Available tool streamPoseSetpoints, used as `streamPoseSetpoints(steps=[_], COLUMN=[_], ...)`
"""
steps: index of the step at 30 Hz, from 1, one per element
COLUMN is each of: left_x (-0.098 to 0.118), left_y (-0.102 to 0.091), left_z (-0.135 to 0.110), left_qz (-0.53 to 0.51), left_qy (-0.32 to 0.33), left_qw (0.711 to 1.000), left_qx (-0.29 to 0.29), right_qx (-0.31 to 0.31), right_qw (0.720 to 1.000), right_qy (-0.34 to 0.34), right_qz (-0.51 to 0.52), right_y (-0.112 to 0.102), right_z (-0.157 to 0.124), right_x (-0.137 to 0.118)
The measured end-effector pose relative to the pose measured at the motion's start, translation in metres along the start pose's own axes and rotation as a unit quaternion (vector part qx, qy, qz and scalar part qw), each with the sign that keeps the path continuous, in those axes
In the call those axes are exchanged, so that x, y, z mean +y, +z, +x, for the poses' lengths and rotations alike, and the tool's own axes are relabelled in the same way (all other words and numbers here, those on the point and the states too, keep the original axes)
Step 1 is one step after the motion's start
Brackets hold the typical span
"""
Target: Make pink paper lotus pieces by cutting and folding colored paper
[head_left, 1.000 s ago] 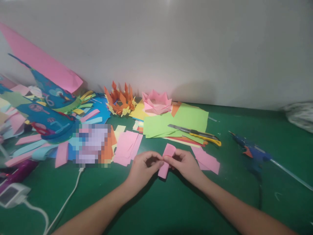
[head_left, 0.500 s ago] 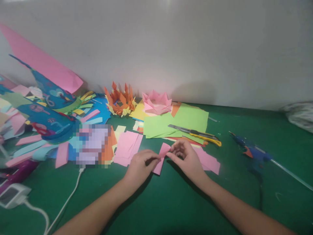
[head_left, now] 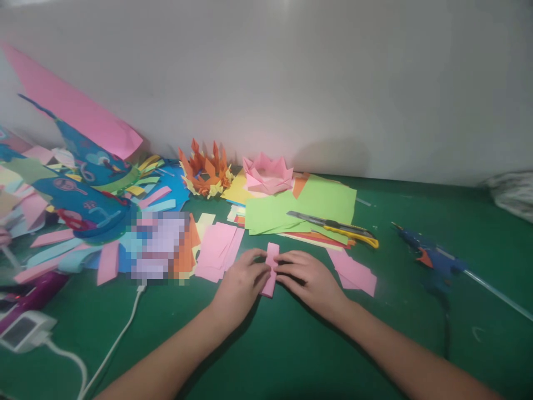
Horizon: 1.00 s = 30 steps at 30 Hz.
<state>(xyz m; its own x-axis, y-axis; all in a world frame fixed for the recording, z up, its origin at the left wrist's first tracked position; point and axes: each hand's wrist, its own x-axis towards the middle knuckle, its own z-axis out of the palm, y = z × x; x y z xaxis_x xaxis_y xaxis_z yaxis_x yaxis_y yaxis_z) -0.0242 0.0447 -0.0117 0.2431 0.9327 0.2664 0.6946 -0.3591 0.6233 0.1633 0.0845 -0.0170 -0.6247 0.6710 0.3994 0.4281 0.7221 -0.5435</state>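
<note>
A small pink paper strip (head_left: pixel 271 269) lies folded lengthwise on the green table (head_left: pixel 291 344), between both hands. My left hand (head_left: pixel 241 283) presses its left side with curled fingers. From the right, my right hand (head_left: pixel 306 278) presses the strip with fingers laid across it. A stack of pink paper pieces (head_left: pixel 216 250) lies just left of my hands, and more pink pieces (head_left: pixel 353 272) lie to the right.
A yellow utility knife (head_left: pixel 337 228) rests on green sheets (head_left: pixel 308 208). A blue glue gun (head_left: pixel 428 255) lies at the right. Orange (head_left: pixel 204 169) and pink paper crowns (head_left: pixel 266 175) stand by the wall. Coloured paper scraps (head_left: pixel 83 194), a white cable (head_left: pixel 120 333) and a charger (head_left: pixel 20 330) fill the left.
The strip was held up and bent between my fingertips; now it is pressed flat on the table with both hands closed over it.
</note>
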Motion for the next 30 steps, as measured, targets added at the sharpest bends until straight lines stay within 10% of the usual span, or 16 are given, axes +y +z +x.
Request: streamPoseSetpoints(steps=[12, 30], left_x=[0.003, -0.009], left_y=[0.000, -0.017], left_z=[0.001, 0.009], left_qz=[0.086, -0.063], left_qy=[0.038, -0.011], left_qw=[0.994, 0.993], left_qx=[-0.049, -0.103], right_qx=[-0.009, -0.034], right_qw=[0.999, 0.997], right_qy=[-0.030, -0.035], right_qz=[-0.029, -0.060], right_y=[-0.001, -0.005], right_z=[-0.001, -0.001], right_x=[0.001, -0.009])
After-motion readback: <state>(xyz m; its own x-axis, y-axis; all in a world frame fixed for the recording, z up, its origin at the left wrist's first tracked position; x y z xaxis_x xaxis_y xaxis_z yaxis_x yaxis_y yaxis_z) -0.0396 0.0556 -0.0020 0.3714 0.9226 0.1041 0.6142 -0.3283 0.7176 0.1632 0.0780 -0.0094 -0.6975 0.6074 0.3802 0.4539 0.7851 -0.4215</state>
